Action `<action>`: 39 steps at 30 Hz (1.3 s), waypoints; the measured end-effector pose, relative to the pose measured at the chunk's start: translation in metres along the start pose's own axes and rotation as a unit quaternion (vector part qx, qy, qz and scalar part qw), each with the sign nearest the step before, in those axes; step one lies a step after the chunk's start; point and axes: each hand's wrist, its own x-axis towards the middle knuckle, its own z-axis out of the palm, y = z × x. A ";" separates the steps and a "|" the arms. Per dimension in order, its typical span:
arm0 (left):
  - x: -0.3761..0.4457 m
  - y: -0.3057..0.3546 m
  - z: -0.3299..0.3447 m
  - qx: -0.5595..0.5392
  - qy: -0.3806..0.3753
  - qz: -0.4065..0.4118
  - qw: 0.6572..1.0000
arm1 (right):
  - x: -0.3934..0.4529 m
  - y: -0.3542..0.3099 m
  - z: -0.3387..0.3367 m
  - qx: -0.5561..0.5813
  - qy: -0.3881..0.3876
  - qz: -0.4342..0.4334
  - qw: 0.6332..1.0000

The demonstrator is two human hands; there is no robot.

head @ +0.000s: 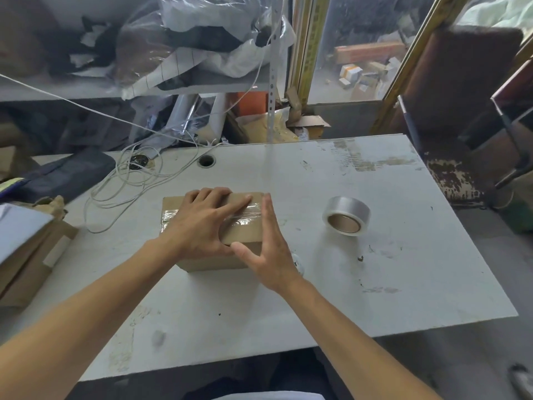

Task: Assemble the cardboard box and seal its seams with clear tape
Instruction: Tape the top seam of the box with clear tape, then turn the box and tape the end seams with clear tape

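Grip spread: left hand (202,223) presses flat on the cardboard box (213,255) mid-worktop, smoothing clear tape (170,216), right hand (268,249) seemingly bracing its side, tape roll (346,215) nearby right.

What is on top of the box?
A strip of clear tape runs across the top of the box. The left hand lies flat on it, and the right hand presses the box's right side. The seam under the left hand is hidden.

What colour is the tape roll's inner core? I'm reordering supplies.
Brown cardboard, inside the clear tape roll; head view.
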 end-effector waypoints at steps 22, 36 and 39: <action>-0.001 0.007 0.002 0.038 -0.075 0.009 0.996 | 0.026 -0.034 -0.001 -0.315 -0.057 -0.065 0.945; -0.068 -0.036 0.003 -0.308 -0.049 -0.179 0.933 | 0.037 -0.016 -0.019 -0.367 -0.133 -0.098 0.915; -0.068 -0.037 0.015 -0.326 -0.031 -0.172 0.929 | 0.035 -0.007 -0.031 -0.304 -0.129 -0.093 0.939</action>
